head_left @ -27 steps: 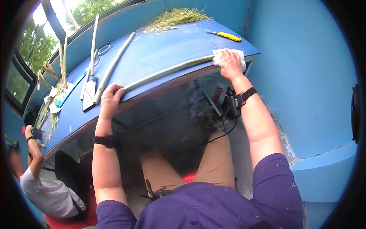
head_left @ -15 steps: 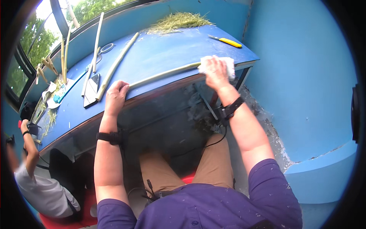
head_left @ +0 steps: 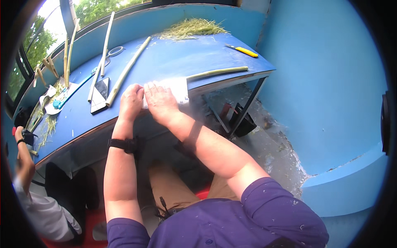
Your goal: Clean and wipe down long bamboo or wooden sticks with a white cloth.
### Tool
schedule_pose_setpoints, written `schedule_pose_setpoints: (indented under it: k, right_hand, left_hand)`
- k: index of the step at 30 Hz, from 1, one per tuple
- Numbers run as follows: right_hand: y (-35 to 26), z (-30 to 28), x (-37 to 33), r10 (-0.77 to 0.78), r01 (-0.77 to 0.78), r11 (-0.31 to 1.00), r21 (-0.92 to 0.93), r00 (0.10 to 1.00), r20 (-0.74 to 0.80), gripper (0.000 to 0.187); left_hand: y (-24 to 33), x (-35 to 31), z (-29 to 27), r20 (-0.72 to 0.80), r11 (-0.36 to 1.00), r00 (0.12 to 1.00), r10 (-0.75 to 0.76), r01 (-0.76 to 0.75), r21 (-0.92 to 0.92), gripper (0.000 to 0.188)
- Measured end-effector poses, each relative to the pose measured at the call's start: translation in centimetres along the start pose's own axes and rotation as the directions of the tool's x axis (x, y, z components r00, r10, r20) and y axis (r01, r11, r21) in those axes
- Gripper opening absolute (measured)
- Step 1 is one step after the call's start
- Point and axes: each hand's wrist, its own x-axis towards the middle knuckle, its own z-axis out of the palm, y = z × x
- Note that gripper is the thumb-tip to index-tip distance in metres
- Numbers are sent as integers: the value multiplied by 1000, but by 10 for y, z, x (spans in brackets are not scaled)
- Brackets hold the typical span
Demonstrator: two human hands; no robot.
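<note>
Along the near edge of the table lies a pale green stick, like stripped bamboo or cane. Its left end is hidden at my left hand, whose fingers are closed around it. My right hand, right beside the left, presses a white paper sheet with printed marks over the stick. The fingers lie close together on the sheet, and the stretch of stick beneath is covered. The stick's right end comes out past the sheet and reaches toward the table's right corner.
The blue table carries a yellow utility knife, a pile of shavings, a phone, another long stick and a roll of tape. A co-worker's arm is at far left. A blue wall stands right.
My right hand has slid left along the stick with the white sheet, from near the right end to beside my left hand. My left hand still holds the left end.
</note>
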Motion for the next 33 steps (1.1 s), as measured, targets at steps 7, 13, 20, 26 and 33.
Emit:
schedule_pose_setpoints:
  k: [7, 13, 20, 26, 33]
  right_hand:
    - [50, -15, -24, -55, 58, 997, 53, 997, -57, 62]
    - [158, -19, -55, 82, -86, 994, -71, 995, -61, 68]
    - [307, -26, -87, 322, -323, 915, -243, 946, -45, 60]
    - [313, -35, -82, 361, -364, 916, -169, 931, -50, 54]
    - [293, -29, -75, 397, -384, 891, -242, 918, 7, 63]
  left_hand:
    - [4, -1, -4, 59, 1000, 998, 3, -2, -12, 13]
    - [10, 2, -6, 77, 999, 997, -32, 31, 14, 13]
    - [15, 4, -1, 71, 997, 997, -20, 15, 73, 10]
    - [33, 1, -3, 51, 999, 999, -2, 0, 32, 8]
    - [31, 2, -2, 47, 997, 999, 11, -7, -79, 10]
